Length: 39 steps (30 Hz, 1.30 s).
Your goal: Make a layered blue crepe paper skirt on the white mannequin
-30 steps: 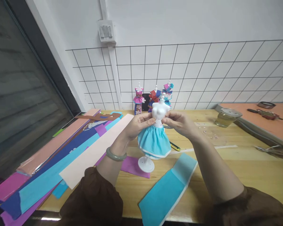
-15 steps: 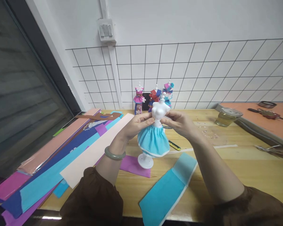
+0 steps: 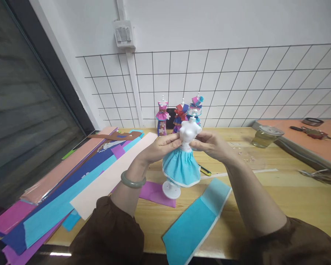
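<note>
A small white mannequin [image 3: 189, 131] leans slightly to the right between my hands, its round base low over the table. Around its waist is a gathered light-blue skirt [image 3: 181, 167] with a white hem. My left hand [image 3: 165, 145] is closed at the waist from the left, thumb on the front by the skirt's top edge. From the other side my right hand [image 3: 211, 146] pinches at the waist too, its fingertips partly hidden behind the figure. Below lie a purple strip [image 3: 157, 195] and a blue strip with a white edge [image 3: 194, 224].
Long coloured sheets [image 3: 99, 176] overlap on the left. Several dressed mannequins [image 3: 162, 114] stand by the tiled wall. A yellow utility knife [image 3: 205, 170] lies behind the skirt. To the right are a lidded cup [image 3: 267, 137], scissors [image 3: 314, 173] and a raised orange surface [image 3: 292, 136].
The mannequin's upper body has shifted a little to the right and down, tilting more. Both hands stay at its waist.
</note>
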Available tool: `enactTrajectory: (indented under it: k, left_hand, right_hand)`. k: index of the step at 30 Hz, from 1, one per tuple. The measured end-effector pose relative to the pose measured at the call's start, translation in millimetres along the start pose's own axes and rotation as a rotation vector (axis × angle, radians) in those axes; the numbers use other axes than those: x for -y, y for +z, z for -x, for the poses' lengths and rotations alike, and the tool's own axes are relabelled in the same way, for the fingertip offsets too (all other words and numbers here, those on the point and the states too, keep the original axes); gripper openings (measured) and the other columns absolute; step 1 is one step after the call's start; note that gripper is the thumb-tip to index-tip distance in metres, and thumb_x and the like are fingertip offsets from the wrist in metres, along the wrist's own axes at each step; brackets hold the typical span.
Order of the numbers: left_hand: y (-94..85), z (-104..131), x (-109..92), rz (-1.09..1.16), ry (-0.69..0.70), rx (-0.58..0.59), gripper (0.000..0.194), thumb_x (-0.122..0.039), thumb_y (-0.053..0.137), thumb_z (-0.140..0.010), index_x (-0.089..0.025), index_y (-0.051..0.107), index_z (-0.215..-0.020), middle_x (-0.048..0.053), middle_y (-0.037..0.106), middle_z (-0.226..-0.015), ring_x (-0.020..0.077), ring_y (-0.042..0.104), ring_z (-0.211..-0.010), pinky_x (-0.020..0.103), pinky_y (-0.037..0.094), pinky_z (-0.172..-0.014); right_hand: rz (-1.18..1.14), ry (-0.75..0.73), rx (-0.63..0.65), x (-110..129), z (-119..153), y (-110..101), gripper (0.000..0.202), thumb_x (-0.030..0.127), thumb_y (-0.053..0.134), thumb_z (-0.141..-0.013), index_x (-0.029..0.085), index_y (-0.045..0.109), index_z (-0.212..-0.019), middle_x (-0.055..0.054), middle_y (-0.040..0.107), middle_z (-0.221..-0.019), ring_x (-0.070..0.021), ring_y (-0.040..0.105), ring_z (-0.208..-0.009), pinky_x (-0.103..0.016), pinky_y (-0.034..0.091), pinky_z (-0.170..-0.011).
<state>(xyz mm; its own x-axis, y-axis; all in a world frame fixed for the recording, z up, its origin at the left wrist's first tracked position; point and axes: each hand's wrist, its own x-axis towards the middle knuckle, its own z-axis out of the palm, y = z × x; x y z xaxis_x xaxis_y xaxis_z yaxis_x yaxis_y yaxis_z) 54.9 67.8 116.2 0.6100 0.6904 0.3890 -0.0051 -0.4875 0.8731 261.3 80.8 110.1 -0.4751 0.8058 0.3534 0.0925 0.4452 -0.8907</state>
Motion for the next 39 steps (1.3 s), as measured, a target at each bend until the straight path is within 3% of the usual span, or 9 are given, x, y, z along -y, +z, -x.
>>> enactTrajectory:
  k: [4, 10, 15, 22, 25, 31, 39]
  left_hand:
    - [1.7, 0, 1, 0.005, 0.022, 0.006, 0.040, -0.038, 0.050, -0.087, -0.027, 0.055, -0.125, 0.005, 0.059, -0.122, 0.0226, 0.049, -0.121, 0.034, 0.043, -0.098]
    - [3.1, -1, -1, -0.027, 0.014, -0.071, 0.044, -0.036, 0.054, -0.085, -0.028, 0.051, -0.128, 0.006, 0.065, -0.110, 0.0262, 0.048, -0.122, 0.038, 0.046, -0.096]
    - [4.0, -2, 3, 0.125, -0.005, -0.078, 0.049, -0.035, 0.056, -0.084, -0.030, 0.046, -0.132, 0.005, 0.055, -0.129, 0.0261, 0.047, -0.123, 0.036, 0.046, -0.095]
    - [4.4, -6, 11, 0.266, -0.013, -0.117, 0.054, -0.036, 0.061, -0.081, -0.025, 0.046, -0.132, 0.009, 0.063, -0.116, 0.0235, 0.057, -0.110, 0.035, 0.047, -0.091]
    - [2.8, -9, 13, 0.211, 0.037, -0.189, 0.049, -0.035, 0.065, -0.078, -0.021, 0.054, -0.123, 0.009, 0.065, -0.108, 0.0215, 0.059, -0.102, 0.036, 0.048, -0.088]
    - [6.6, -9, 5, -0.092, 0.179, -0.464, 0.018, -0.030, 0.065, -0.077, -0.019, 0.069, -0.090, 0.007, 0.066, -0.095, 0.0170, 0.059, -0.094, 0.033, 0.048, -0.084]
    - [18.9, -7, -2, -0.197, 0.212, -0.446, 0.021, -0.022, 0.059, -0.082, -0.021, 0.068, -0.101, 0.006, 0.064, -0.099, 0.0149, 0.058, -0.096, 0.033, 0.047, -0.086]
  right_hand:
    - [0.023, -0.016, 0.043, -2, 0, -1, 0.027, 0.045, 0.068, -0.073, 0.021, 0.069, -0.085, -0.003, 0.065, -0.081, -0.0169, 0.059, -0.076, -0.030, 0.050, -0.071]
    - [0.092, -0.021, 0.118, -2, 2, -3, 0.029, 0.047, 0.062, -0.077, 0.019, 0.068, -0.083, -0.003, 0.064, -0.078, -0.0173, 0.058, -0.075, -0.031, 0.049, -0.070]
    - [0.091, -0.060, 0.088, 0, 2, -1, 0.026, 0.045, 0.061, -0.079, 0.022, 0.069, -0.087, -0.002, 0.065, -0.084, -0.0160, 0.059, -0.079, -0.029, 0.049, -0.073]
    - [0.083, -0.081, 0.059, -3, 1, -1, 0.027, 0.045, 0.059, -0.081, 0.022, 0.066, -0.093, -0.003, 0.063, -0.087, -0.0152, 0.058, -0.080, -0.028, 0.048, -0.072]
    - [0.101, -0.123, 0.038, -1, 1, 0, 0.029, 0.045, 0.059, -0.081, 0.022, 0.064, -0.098, -0.003, 0.062, -0.086, -0.0144, 0.056, -0.078, -0.026, 0.047, -0.067]
    - [0.102, -0.120, -0.067, 1, 1, 1, 0.029, 0.047, 0.057, -0.082, 0.022, 0.063, -0.096, -0.001, 0.058, -0.079, -0.0102, 0.048, -0.062, -0.021, 0.043, -0.053]
    - [0.045, -0.109, -0.167, -6, -1, 1, 0.030, 0.047, 0.061, -0.080, 0.024, 0.062, -0.100, -0.001, 0.059, -0.084, -0.0101, 0.050, -0.064, -0.021, 0.046, -0.057]
